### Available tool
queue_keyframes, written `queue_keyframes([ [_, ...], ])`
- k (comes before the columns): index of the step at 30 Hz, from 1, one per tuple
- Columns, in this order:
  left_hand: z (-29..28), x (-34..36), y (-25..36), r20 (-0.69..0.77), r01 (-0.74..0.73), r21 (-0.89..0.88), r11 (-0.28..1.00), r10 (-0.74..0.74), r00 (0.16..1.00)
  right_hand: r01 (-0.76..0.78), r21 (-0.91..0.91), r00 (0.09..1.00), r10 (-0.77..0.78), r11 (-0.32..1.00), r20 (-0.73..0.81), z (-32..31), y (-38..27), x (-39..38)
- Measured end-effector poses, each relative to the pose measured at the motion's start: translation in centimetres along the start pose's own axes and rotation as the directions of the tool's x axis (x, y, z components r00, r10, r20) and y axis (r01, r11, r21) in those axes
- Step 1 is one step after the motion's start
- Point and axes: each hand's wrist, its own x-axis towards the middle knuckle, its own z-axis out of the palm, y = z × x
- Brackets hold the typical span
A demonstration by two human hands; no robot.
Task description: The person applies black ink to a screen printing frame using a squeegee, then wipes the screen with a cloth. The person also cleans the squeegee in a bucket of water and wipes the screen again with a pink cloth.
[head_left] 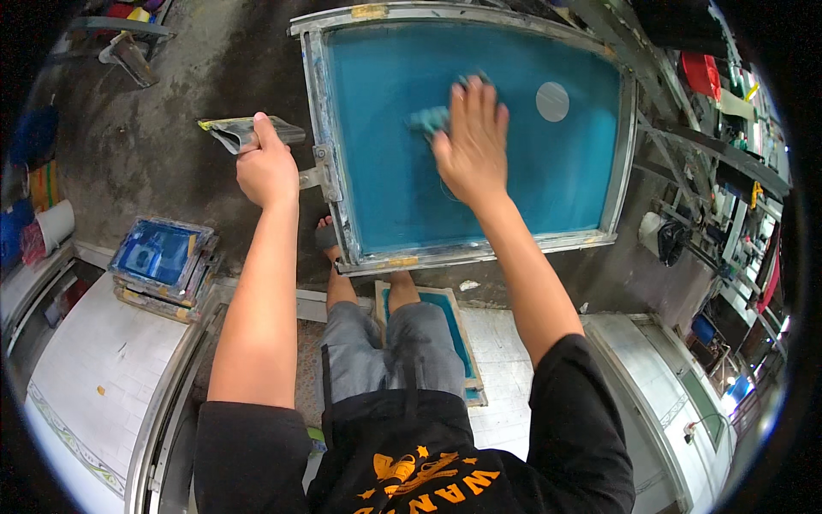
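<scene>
Here's the left hand [270, 176], closed around a grey squeegee-like tool [240, 130], forefinger laid over its top. The tool sits left of the frame, long axis running left to right and dipping slightly at the right; its yellow-green edge shows toward the left end.

Over to the right hand [475, 154], slightly blurred: palm down, fingers stretched out and pointing away from the body, fairly close together, thumb off to the left. Under it is a teal cloth [428, 120], poking out beside the thumb and past the fingertips; whether the fingers pinch it, I can't tell.

And the cloth is on the teal mesh [539, 188] of a big screen-printing frame [411, 259], straight ahead of the person. The frame's long axis goes left to right, its near bar rising a little toward the right. A pale round patch [552, 102] shows right of the fingers. Down at left, a stack of smaller frames [163, 257], topped with blue.
</scene>
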Motion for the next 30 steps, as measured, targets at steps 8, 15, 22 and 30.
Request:
queue_keyframes([
  [8, 0.5, 0.7, 0.0, -0.025, 0.001, -0.010, 1.000, -0.001, 1.000, 0.277, 0.419, 0.955, -0.296, 0.865, -0.021, 1.1, -6.3, -7.5],
  [15, -0.1, 0.2, 0.5, 0.006, 0.007, 0.029, 1.000, -0.007, 1.000, -0.215, 0.208, 0.977, 0.209, 0.954, 0.048, -7.7, 4.5, -13.2],
  [22, 0.6, 0.7, 0.3, -0.027, -0.030, -0.003, 1.000, 0.030, 0.999, -0.069, 0.061, 0.997, 0.068, 0.996, 0.024, 0.9, -0.7, -4.9],
  [30, 0.3, 0.5, 0.0, -0.018, 0.011, -0.058, 0.998, -0.013, 1.000, 0.081, -0.004, 0.934, -0.074, 0.997, 0.350, -2.8, -0.2, -13.2],
])
